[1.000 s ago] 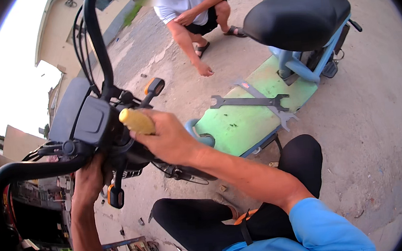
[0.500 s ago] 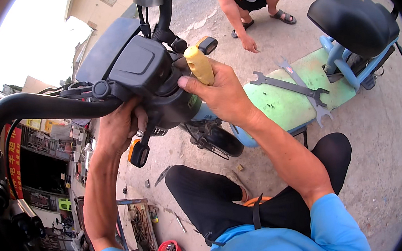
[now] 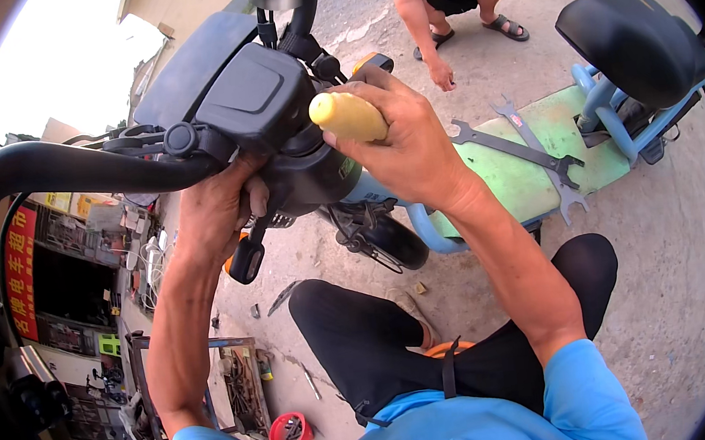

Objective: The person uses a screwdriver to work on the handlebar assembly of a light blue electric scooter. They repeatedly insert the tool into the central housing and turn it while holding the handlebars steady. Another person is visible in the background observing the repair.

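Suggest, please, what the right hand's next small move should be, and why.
Perhaps give the yellow handle a gentle trial turn: the right hand grips it beside the black housing, the handle's far end is hidden, and the left hand, just under the handlebar, could brace.

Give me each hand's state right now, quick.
Left hand: curled below the handlebar, partly hidden; whether it holds anything cannot be told.
Right hand: closed, holding a yellow handle.

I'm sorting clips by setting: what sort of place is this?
Probably an outdoor scooter-repair yard: two crossed wrenches lie on a green footboard, a red bucket of small parts stands on the ground, and a red sign hangs at left.
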Motion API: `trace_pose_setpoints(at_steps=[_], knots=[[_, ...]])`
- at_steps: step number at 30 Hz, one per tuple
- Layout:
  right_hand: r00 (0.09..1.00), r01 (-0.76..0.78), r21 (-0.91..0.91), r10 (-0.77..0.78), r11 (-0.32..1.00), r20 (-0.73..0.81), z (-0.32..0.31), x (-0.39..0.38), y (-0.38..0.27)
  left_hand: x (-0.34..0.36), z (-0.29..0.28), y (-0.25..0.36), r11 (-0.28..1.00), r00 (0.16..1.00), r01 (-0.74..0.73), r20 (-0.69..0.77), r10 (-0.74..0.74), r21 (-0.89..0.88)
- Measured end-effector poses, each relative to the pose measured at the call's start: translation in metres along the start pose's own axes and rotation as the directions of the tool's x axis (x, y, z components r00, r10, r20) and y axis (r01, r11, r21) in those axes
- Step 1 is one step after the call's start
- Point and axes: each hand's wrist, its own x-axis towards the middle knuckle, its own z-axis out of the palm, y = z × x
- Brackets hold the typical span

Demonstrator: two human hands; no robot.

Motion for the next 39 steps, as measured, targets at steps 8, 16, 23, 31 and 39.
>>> trace_pose_setpoints(at_steps=[8,16,23,31,39], knots=[[0.982,0.149,-0.243,-0.115,0.958,0.15,-0.008,0.003,-0.007,-0.002,0.004,0.002,0.999,1.0,0.002,0.028,-0.001,-0.038],[0.977,0.18,-0.149,-0.158,0.972,0.144,-0.009,0.009,-0.001,-0.001,0.007,0.001,0.998,0.998,-0.05,0.029,0.051,-0.036],[0.949,0.261,-0.42,-0.15,0.869,0.279,-0.016,0.011,-0.021,0.0,-0.002,-0.006,0.999,0.998,-0.034,0.057,0.034,-0.003],[0.944,0.282,-0.287,-0.212,0.915,0.252,-0.011,0.017,-0.006,0.001,-0.005,0.01,0.971,0.989,-0.129,0.092,0.113,0.199],[0.948,0.273,-0.278,-0.209,0.921,0.239,-0.006,0.016,-0.002,0.004,-0.009,0.004,0.861,0.954,-0.3,0.137,0.267,0.41]])
